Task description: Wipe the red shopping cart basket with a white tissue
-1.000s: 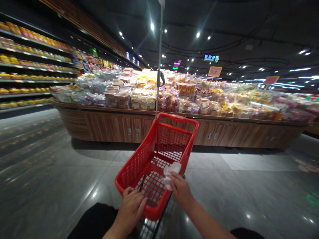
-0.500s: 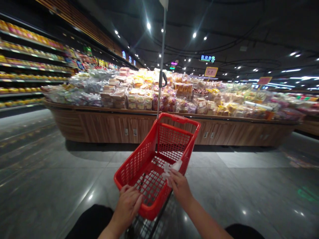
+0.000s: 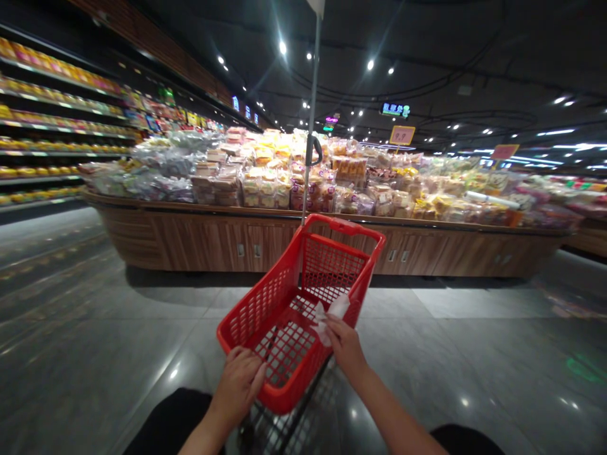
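Observation:
A red plastic mesh basket [image 3: 258, 309] sits tilted on a wheeled cart frame [image 3: 289, 430], right in front of me. My left hand [image 3: 238, 385] rests with curled fingers on the basket's near left rim. My right hand [image 3: 345, 346] pinches a crumpled white tissue [image 3: 332, 315] just above the basket's right rim. The tissue is thin, and I cannot tell for certain whether it is paper or plastic. A thin metal pole [image 3: 311, 120] with a small black handle rises behind the basket. Nothing lies on the basket floor.
A long wooden display counter [image 3: 203, 234] piled with bagged bakery goods stands ahead across a polished grey tile floor [image 3: 118, 335]. Stocked shelves [image 3: 47, 126] line the left side. Price signs stand over the counter. My dark trousers [image 3: 171, 420] show at the bottom.
My right hand and the tissue have risen slightly. My left hand has shifted a little left along the rim. The view has swung slightly, moving the counter to the left.

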Demonstrator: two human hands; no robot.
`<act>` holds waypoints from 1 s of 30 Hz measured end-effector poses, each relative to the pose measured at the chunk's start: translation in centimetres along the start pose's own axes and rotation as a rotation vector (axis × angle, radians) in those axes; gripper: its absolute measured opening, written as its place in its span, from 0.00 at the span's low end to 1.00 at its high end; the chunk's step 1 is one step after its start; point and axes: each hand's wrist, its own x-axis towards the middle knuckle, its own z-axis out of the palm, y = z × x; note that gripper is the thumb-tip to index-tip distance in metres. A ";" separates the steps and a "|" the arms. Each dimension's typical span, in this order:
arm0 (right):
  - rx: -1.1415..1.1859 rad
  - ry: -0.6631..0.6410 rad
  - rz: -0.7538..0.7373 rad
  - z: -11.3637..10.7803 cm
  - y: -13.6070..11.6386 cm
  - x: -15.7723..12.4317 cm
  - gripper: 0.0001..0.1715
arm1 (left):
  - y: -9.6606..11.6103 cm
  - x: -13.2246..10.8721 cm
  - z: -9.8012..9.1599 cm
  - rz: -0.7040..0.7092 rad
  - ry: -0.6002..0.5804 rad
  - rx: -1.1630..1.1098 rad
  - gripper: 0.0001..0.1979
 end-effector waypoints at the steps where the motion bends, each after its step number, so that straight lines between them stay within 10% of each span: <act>1: 0.009 0.006 -0.002 0.2 -0.1 0.0 0.17 | -0.1 0.1 -0.1 0.001 -0.004 -0.001 0.17; 13: 0.122 -0.125 0.007 3.8 -5.2 -3.0 0.23 | 7.3 1.1 1.3 -0.187 0.022 0.126 0.15; 23: -0.035 0.026 -0.001 1.1 1.8 1.3 0.26 | 6.0 0.4 2.7 -0.167 0.010 0.205 0.17; 30: -0.058 -0.166 -0.256 2.9 -1.6 -2.3 0.27 | 5.1 -0.3 2.9 -0.116 -0.024 0.164 0.16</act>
